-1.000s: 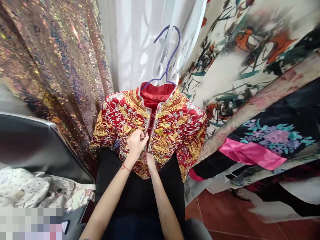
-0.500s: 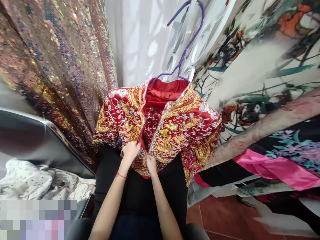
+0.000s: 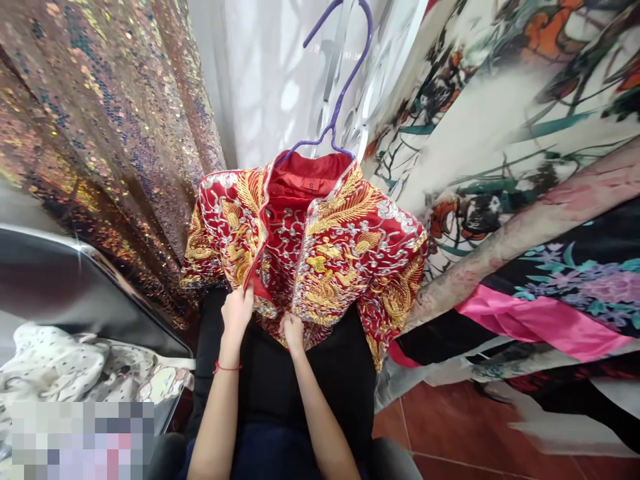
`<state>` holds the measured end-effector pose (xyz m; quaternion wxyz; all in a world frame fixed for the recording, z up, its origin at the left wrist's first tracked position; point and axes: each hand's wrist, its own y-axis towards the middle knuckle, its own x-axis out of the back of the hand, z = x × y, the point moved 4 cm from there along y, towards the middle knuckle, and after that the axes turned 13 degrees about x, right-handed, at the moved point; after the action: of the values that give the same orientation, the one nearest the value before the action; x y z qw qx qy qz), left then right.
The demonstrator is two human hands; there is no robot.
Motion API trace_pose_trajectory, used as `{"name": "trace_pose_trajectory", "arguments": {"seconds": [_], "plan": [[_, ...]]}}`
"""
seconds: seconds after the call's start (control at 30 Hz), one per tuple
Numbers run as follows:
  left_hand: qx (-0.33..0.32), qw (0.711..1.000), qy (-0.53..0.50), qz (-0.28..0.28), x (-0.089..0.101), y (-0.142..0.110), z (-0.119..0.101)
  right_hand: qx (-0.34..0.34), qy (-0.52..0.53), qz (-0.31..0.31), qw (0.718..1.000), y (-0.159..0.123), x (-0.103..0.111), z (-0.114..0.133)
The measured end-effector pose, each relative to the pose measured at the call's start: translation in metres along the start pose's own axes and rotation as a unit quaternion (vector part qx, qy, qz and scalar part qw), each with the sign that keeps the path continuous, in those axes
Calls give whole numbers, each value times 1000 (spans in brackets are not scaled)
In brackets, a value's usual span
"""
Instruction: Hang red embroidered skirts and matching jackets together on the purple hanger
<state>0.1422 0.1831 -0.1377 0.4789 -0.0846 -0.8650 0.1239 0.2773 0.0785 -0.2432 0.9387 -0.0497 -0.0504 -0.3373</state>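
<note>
A red jacket (image 3: pixel 340 253) with gold and silver embroidery hangs on a purple hanger (image 3: pixel 340 100) in front of me. Its front stands partly open, showing the red lining and more embroidery inside. My left hand (image 3: pixel 237 310) pinches the lower edge of the left front panel and holds it out to the left. My right hand (image 3: pixel 293 331) is closed on the bottom hem of the right front panel. A red string sits on my left wrist. Below the jacket hangs a black garment (image 3: pixel 280 387).
A sequined gold fabric (image 3: pixel 100 133) hangs at the left and a white curtain (image 3: pixel 270 80) behind the hanger. Printed floral fabrics (image 3: pixel 500 133) and a pink sash (image 3: pixel 540 327) fill the right. A dark case (image 3: pixel 75 293) with spotted cloth sits at the lower left. Red floor tiles (image 3: pixel 450 433) show below.
The jacket front was shut a second ago and has come open. My left hand moved down and left with the left panel; my right hand stayed at the hem.
</note>
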Motion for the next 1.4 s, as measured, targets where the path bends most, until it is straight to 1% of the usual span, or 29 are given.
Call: {"name": "trace_pose_trajectory", "arguments": {"seconds": [0.07, 0.1, 0.13, 0.2, 0.23, 0.27, 0.3, 0.33, 0.37, 0.4, 0.43, 0.47, 0.5, 0.53, 0.6, 0.63, 0.7, 0.77, 0.8, 0.87, 0.97, 1.03, 1.07, 1.13, 1.2, 1.27, 1.33, 1.4], "plan": [[19, 999, -14, -30, 11, 1, 8, -6, 2, 35, 999, -3, 7, 16], [15, 998, -34, -49, 17, 1, 11, -7, 5, 57, 998, -6, 11, 28], [0, 995, -68, -69, 22, 1, 11, -5, 9, 76, 997, -9, 16, 44], [-57, 978, -164, -117, 31, 1, 4, 31, 18, 99, 994, -17, 31, 89], [-90, 962, -212, -149, 37, 0, -3, 78, 28, 96, 992, -21, 41, 118], [-121, 942, -253, -185, 43, -1, -12, 181, 17, 80, 980, -25, 53, 154], [-150, 920, -286, -222, 50, -2, -22, 290, -21, 37, 956, -28, 67, 190], [-175, 898, -310, -258, 58, -3, -33, 399, -81, -34, 913, -32, 82, 225], [-195, 878, -327, -290, 67, -4, -44, 486, -142, -131, 852, -35, 97, 257], [-213, 862, -337, -312, 76, -4, -55, 547, -203, -223, 781, -36, 108, 282], [-231, 853, -341, -320, 85, -3, -64, 581, -251, -293, 716, -34, 116, 302], [-246, 850, -342, -317, 95, -2, -72, 591, -289, -336, 674, -27, 121, 316], [-258, 852, -338, -306, 103, 0, -78, 587, -318, -358, 652, -17, 123, 326], [-267, 856, -332, -292, 111, 3, -82, 575, -340, -367, 647, -6, 125, 332], [-271, 870, -311, -269, 125, 6, -85, 540, -369, -361, 665, 12, 124, 336], [-269, 877, -298, -263, 130, 6, -84, 523, -379, -354, 676, 17, 123, 335], [-268, 886, -276, -257, 136, 1, -84, 497, -396, -338, 694, 18, 122, 332], [-273, 888, -268, -257, 139, -9, -88, 480, -419, -311, 705, 12, 120, 328], [-274, 886, -267, -261, 139, -15, -92, 474, -435, -298, 705, 8, 119, 326], [-266, 887, -258, -276, 142, -25, -103, 460, -470, -286, 697, 2, 113, 321], [-241, 903, -205, -292, 150, -32, -121, 421, -508, -312, 683, 5, 97, 314], [-231, 906, -167, -312, 163, -32, -126, 385, -518, -332, 688, 15, 86, 311], [-228, 903, -159, -329, 172, -31, -126, 369, -521, -336, 693, 22, 83, 310], [-224, 890, -160, -364, 192, -29, -122, 356, -524, -320, 704, 34, 82, 310], [-230, 880, -160, -384, 211, -25, -122, 375, -522, -282, 712, 41, 88, 313], [-249, 871, -155, -394, 228, -21, -128, 406, -513, -242, 717, 41, 101, 317], [-274, 861, -151, -401, 243, -15, -141, 418, -504, -217, 724, 36, 121, 321], [-304, 853, -138, -401, 254, -6, -158, 416, -501, -204, 731, 31, 141, 325]]}}
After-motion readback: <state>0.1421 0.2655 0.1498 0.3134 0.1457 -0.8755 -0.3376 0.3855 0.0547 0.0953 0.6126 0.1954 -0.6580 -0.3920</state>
